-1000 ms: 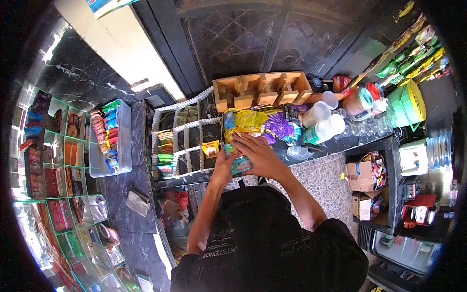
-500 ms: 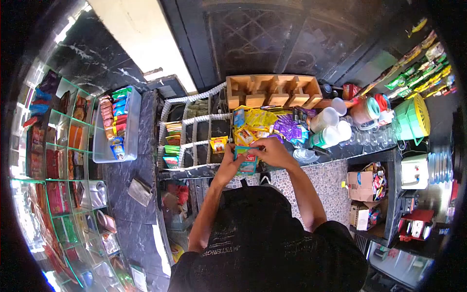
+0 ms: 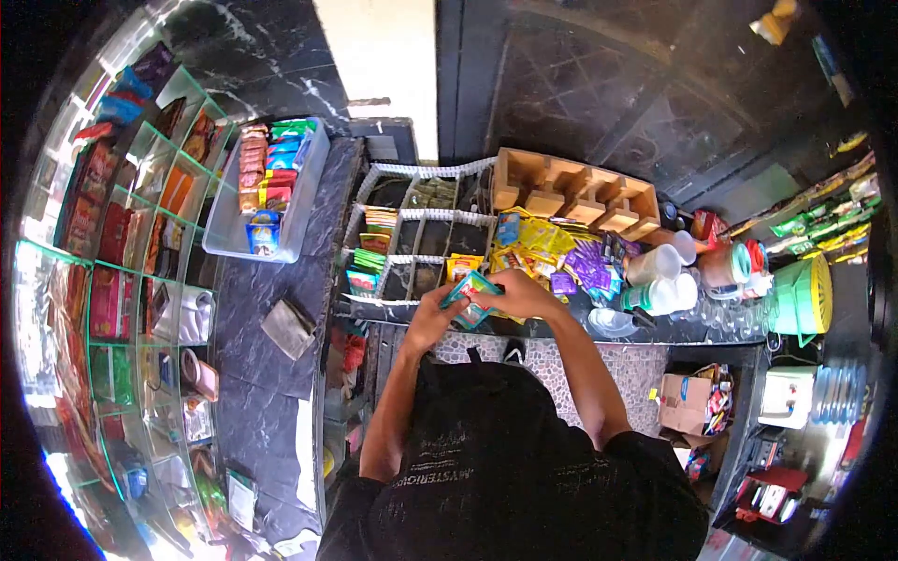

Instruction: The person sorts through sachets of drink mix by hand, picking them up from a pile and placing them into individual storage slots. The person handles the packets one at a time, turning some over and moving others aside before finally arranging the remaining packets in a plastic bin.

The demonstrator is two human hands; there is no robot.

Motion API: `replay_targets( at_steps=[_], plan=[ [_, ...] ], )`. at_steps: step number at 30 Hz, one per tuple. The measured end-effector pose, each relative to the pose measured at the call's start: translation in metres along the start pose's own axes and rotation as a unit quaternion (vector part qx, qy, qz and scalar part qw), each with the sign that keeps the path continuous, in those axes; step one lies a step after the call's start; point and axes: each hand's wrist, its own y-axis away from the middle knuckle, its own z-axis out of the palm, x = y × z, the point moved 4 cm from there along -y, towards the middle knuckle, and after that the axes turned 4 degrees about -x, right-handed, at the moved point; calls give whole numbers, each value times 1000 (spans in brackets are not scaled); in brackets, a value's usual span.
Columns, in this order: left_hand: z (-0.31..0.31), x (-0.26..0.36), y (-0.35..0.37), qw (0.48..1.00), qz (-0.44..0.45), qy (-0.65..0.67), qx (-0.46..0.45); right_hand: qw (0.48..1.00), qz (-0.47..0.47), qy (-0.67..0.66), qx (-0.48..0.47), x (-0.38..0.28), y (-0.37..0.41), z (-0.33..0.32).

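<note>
Both hands grip teal-green sachets [image 3: 473, 297] in front of my chest, at the counter's front edge. My left hand [image 3: 434, 318] has its fingers closed on their left side, and my right hand [image 3: 520, 295] pinches their upper right part. Just behind the hands lies a pile of yellow sachets [image 3: 535, 241], with purple sachets [image 3: 589, 264] to its right. A white-edged divided tray [image 3: 421, 217] stands to the left of the pile, holding green, orange and yellow sachets in some compartments.
A wooden compartment rack [image 3: 575, 192] stands behind the pile. Plastic jars [image 3: 655, 265] and a green bucket [image 3: 800, 297] are to the right. On the left counter sit a clear bin [image 3: 309, 201] of packets and a folded grey item [image 3: 289, 329]. Glass shelves line the far left.
The view has turned left, so the counter things appear farther right. The held sachets have tilted in my hands, which still grip them.
</note>
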Motion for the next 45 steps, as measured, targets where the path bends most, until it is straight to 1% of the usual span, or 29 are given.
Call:
replay_targets(
  at_steps=[2, 3, 4, 5, 6, 8, 9, 10, 12, 13, 14, 16, 17, 18, 19, 21, 22, 24, 28, 30, 31, 33, 35, 37, 39, 40, 42, 43, 45],
  plan=[
    [-17, 1, 8, 999, 7, -20, 28, 995, -57, 76, 22, -12, -22, 11],
    [-27, 1, 13, 997, -5, -15, 75, 998, -61, 28, 8, -16, -32, 17],
    [-39, -3, 18, 992, -17, -9, 121, 997, -64, 30, 2, -20, -42, 23],
    [-51, -11, 20, 989, -7, 37, 141, 998, -46, 31, -1, -24, -53, 29],
    [-63, -16, 24, 988, -5, 39, 150, 999, -28, 33, -4, -27, -63, 35],
    [-86, -25, 36, 975, -10, 124, 184, 997, -55, 51, 7, -37, -82, 46],
    [-99, -30, 41, 967, -20, 132, 215, 997, -64, 45, 11, -39, -95, 53],
    [-111, -40, 44, 966, -18, 133, 222, 996, -73, 38, 14, -37, -107, 60],
    [-139, -57, 53, 949, -30, 116, 293, 993, -98, 67, 21, -38, -131, 77],
    [-147, -62, 56, 941, 7, 128, 314, 992, -86, 88, 33, -42, -141, 85],
    [-156, -69, 58, 941, 10, 125, 315, 990, -73, 108, 47, -56, -147, 89],
    [-173, -83, 63, 915, -50, 72, 394, 991, -66, 94, 61, -71, -159, 98],
    [-172, -81, 65, 915, -82, 60, 391, 988, -81, 92, 96, -63, -171, 106],
    [-175, -81, 65, 916, -83, 58, 388, 983, -93, 90, 130, -55, -181, 114],
    [-181, -94, 60, 920, -103, -19, 377, 985, -77, 92, 121, -36, -196, 124],
    [-178, -88, 58, 907, -126, -158, 370, 984, -60, 110, 130, -31, -206, 134],
    [-179, -91, 57, 907, -127, -156, 370, 982, -45, 128, 135, -29, -209, 138],
    [-180, -90, 56, 893, -91, -245, 366, 985, -36, 116, 126, -26, -215, 149],
    [-174, -73, 61, 895, -63, -266, 353, 988, -16, 123, 96, -31, -227, 162],
    [-167, -40, 65, 893, -1, -323, 314, 985, -8, 137, 106, -36, -229, 165],
    [-164, -29, 66, 893, -3, -322, 314, 982, -36, 166, 81, -29, -236, 171],
    [-159, -11, 67, 883, 59, -326, 333, 978, -62, 194, 53, -30, -239, 174],
    [-158, -10, 63, 877, 49, -349, 328, 946, -26, 321, -32, -44, -237, 176],
    [-156, -7, 58, 869, 41, -374, 322, 939, -23, 342, -42, -53, -238, 176],
    [-155, -3, 52, 877, 33, -340, 337, 931, -22, 360, -51, -57, -243, 177],
    [-156, -9, 49, 877, 34, -341, 336, 932, -18, 360, -43, -55, -246, 178],
    [-159, -17, 42, 873, 85, -320, 359, 933, -12, 358, -31, -49, -251, 176],
    [-166, -35, 36, 873, 87, -321, 356, 935, -13, 351, -42, -45, -253, 176],
    [-180, -72, 23, 843, 59, -426, 322, 938, -11, 342, -48, -33, -255, 176]
  ],
)
